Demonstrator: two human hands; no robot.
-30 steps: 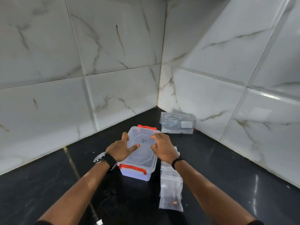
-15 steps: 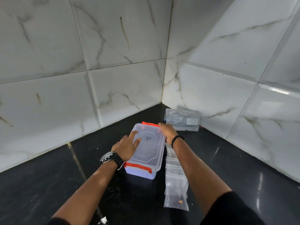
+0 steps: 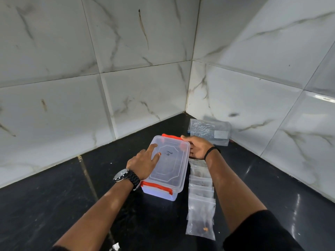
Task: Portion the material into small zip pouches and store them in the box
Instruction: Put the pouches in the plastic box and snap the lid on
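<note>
Your right hand [image 3: 198,148] curls around the far right corner of the lidded box [image 3: 167,167] on the black counter; left hand [image 3: 143,163] presses flat, fingers straight. Filled zip pouches [image 3: 201,200] lie alongside, touching. Risk: the far clasp [image 3: 172,136] releasing suddenly could jolt the box into them.

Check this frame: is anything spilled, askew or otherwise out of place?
Little stands out. The filled pouches lie in an overlapping row outside the shut box, not stored. A small white scrap lies on the dark counter at the frame's bottom edge. No spill visible.
</note>
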